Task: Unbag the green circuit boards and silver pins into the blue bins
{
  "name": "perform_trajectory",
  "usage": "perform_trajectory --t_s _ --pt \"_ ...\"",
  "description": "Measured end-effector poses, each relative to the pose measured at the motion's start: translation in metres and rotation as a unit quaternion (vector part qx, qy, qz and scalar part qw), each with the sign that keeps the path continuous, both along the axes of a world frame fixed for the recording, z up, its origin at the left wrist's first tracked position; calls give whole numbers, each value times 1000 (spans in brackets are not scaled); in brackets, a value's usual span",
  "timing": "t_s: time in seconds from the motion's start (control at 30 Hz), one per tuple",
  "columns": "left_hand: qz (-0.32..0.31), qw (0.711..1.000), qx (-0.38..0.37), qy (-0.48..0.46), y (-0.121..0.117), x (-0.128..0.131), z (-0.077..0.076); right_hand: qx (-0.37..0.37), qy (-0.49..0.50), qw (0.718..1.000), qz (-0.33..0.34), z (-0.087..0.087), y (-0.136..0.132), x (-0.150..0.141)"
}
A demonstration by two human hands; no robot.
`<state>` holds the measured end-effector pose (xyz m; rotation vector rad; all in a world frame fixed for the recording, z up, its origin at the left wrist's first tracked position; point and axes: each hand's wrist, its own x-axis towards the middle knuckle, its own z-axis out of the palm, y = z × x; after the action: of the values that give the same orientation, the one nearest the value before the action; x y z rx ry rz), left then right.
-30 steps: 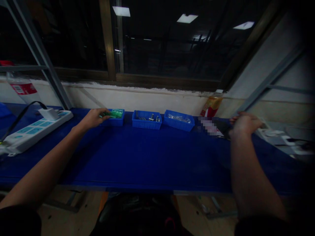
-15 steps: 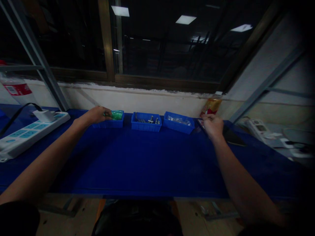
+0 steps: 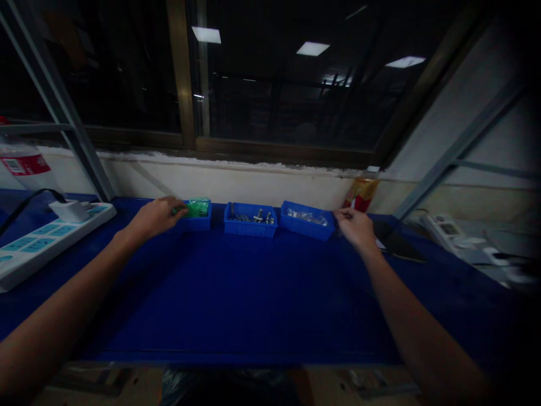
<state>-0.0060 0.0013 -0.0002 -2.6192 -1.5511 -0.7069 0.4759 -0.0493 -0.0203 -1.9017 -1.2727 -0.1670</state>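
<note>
Centre-left, the left hand point(image 3: 157, 219) partly hides a blue plastic bin point(image 3: 200, 223). Whether its fingers point(image 3: 181, 213) or the right hand's point(image 3: 355, 226) grasp anything, I cannot tell.

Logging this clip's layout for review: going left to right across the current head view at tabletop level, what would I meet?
White power strip, left hand, left blue bin with green packet, middle blue bin with metal hardware, right blue bin with clear items, right hand, dark flat item.

Left arm point(image 3: 71, 304) and right arm point(image 3: 416, 321) stretch across the table point(image 3: 236, 293), left hand point(image 3: 158, 217) and right hand point(image 3: 357, 226) near its far edge, fingers bent.
</note>
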Motion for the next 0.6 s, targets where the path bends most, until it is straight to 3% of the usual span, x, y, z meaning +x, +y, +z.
perform_trajectory --t_s 0.13,0.2,0.33,0.43,0.53,0.6 --pt "33 994 108 10 -5 7 2 -5 -4 1000 3 5 -2 -5" --pt "22 996 91 12 -4 11 0 -7 -2 1000 10 8 -3 -8" --pt "2 998 -15 58 5 16 -15 -13 -1 1000 22 13 -4 -10" --pt "-14 995 -38 95 12 13 -21 -8 -5 1000 24 16 -5 -13" --pt "-26 994 -44 100 17 5 -12 3 -24 999 42 17 -5 -21" --pt "-25 998 -35 41 20 -6 0 7 -47 997 65 16 -5 -28"
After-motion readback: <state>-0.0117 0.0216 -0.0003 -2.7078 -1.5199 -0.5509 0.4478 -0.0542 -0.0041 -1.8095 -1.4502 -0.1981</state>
